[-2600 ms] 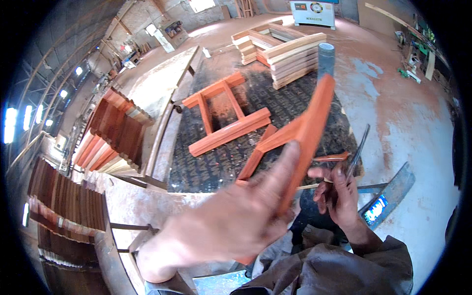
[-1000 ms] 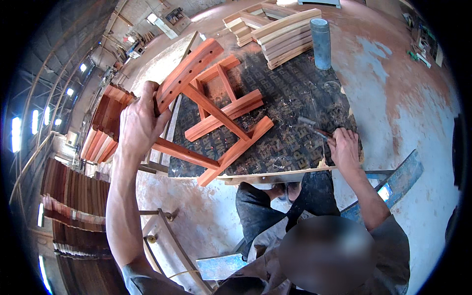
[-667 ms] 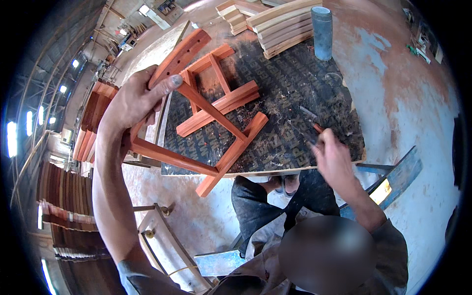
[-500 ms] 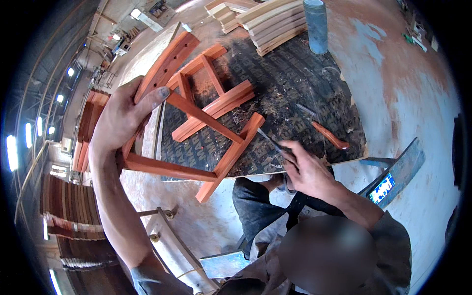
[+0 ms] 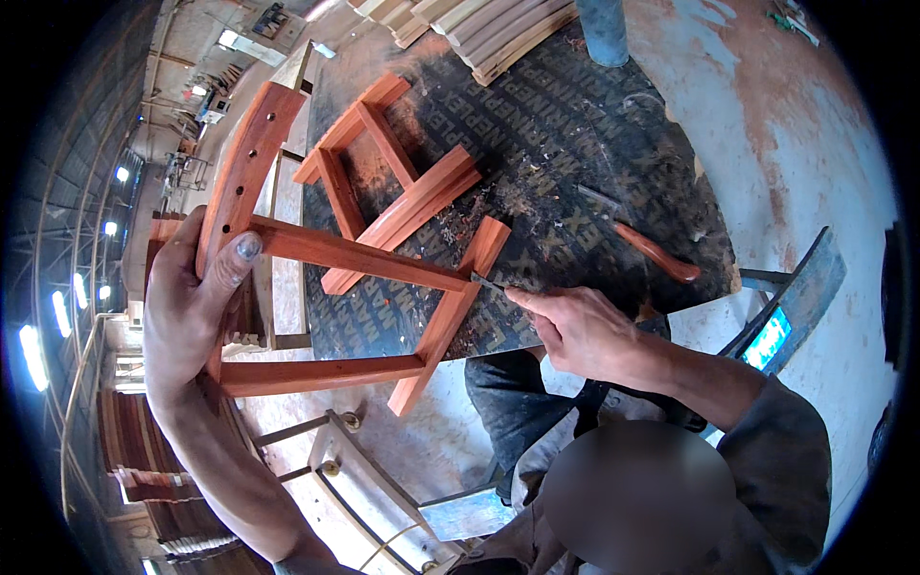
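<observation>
My left hand (image 5: 192, 302) is wrapped round one holed rail of a reddish wooden frame (image 5: 355, 261), its thumb lying over the rail. Two crosspieces join that rail to a shorter bar, and the frame is tilted above the table's near left part. In my right hand (image 5: 594, 331) is a thin dark blade-like tool (image 5: 490, 283), most of it hidden by the fingers. Its tip touches or nearly touches the joint of the upper crosspiece and the shorter bar. The index finger stretches along the tool. Beyond lies a similar wooden frame (image 5: 407, 220) on the table.
A wooden-handled tool with a narrow blade (image 5: 656, 253) lies on the black tabletop (image 5: 565, 144) among shavings. Pale wood pieces (image 5: 508, 43) are stacked at the far edge beside a blue-grey cylinder (image 5: 603, 34). A lit phone (image 5: 767, 340) rests on a bench at right.
My left hand has moved left and down, turning the frame so its holed rail stands steeper. My right hand has moved the tool's tip left and slightly down, onto or beside the joint.
</observation>
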